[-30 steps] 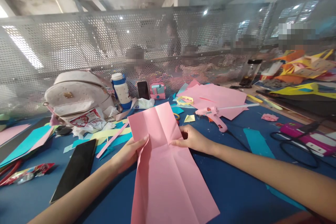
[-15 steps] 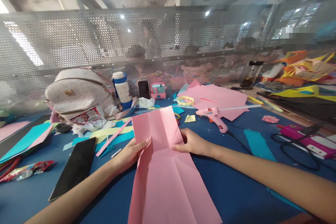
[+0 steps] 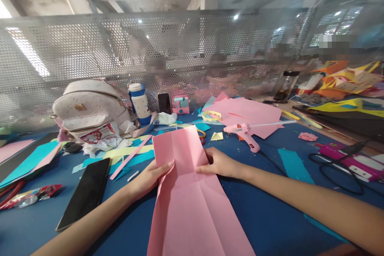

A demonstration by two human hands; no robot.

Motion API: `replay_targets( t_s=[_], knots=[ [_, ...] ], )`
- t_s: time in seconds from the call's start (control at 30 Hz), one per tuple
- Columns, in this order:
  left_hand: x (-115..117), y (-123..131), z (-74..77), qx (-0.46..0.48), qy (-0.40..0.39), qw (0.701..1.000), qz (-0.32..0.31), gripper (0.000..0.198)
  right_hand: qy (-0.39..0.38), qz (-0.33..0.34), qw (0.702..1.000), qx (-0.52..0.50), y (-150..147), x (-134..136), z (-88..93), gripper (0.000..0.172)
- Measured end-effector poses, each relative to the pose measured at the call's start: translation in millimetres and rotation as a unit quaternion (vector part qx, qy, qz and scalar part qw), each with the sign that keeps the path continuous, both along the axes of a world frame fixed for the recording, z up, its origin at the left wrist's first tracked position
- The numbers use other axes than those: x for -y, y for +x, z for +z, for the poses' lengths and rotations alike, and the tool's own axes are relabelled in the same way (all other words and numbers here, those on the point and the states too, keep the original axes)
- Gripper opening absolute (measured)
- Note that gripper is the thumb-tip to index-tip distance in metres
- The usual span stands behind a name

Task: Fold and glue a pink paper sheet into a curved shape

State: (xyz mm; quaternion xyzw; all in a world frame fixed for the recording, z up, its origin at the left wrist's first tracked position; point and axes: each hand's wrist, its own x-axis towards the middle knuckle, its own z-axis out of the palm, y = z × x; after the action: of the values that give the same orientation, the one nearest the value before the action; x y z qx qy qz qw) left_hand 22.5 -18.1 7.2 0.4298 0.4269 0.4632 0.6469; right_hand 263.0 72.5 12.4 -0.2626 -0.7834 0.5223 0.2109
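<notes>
Plainly, in the head view, both bare hands grip a long, creased sheet of pink paper (image 3: 192, 204), centred before the person above a blue bench (image 3: 126, 234), its near end running out of view. The left hand (image 3: 151, 176) pinches the left edge, thumb on top and the other fingers underneath; the paper curls up there, so the thumb probably keeps that side from springing loose. The right hand (image 3: 220, 163) grasps the opposite edge, thumb lying on the face near a crease, the other fingers curled at the border. Holding both sides seems to keep the sheet steady and its far end facing the person.

Beyond the right hand, a pale pink glue gun (image 3: 244, 133) lies on its side, its clear stick reaching over a pile of flat pink sheets (image 3: 249, 108); that spot looks handy for the right arm. Left of the left forearm, a large black phone (image 3: 85, 192) lies flat, apart from the paper. Farther back, a cream backpack (image 3: 87, 106) and a white-and-blue bottle (image 3: 139, 106) stand near a perforated metal screen (image 3: 90, 56), presumably to leave the front for handwork.
</notes>
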Motion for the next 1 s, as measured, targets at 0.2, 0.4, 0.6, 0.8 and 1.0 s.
replay_targets(
  t_s=[0.2,0.4,0.6,0.8,1.0],
  knots=[
    [0.1,-0.4,-1.1,-0.001,0.007,1.0,0.001,0.046,0.023,-0.044,0.998,0.023,0.6,0.9,2.0,0.028],
    [1.3,1.5,3.9,-0.004,0.003,1.0,0.009,0.045,0.027,-0.04,0.998,0.034,1.1,1.3,3.5,0.027],
    [2.1,4.2,7.4,-0.003,0.0,1.0,0.009,0.041,0.028,-0.019,0.999,0.028,3.1,-0.2,4.8,0.03],
    [1.1,3.2,5.4,-0.006,0.003,1.0,0.02,0.043,0.039,-0.012,0.999,0.007,3.0,1.4,4.4,0.041],
    [1.4,2.6,3.8,-0.01,0.001,1.0,0.018,0.042,0.045,-0.023,0.999,0.015,2.5,0.7,0.7,0.038]
  ],
)
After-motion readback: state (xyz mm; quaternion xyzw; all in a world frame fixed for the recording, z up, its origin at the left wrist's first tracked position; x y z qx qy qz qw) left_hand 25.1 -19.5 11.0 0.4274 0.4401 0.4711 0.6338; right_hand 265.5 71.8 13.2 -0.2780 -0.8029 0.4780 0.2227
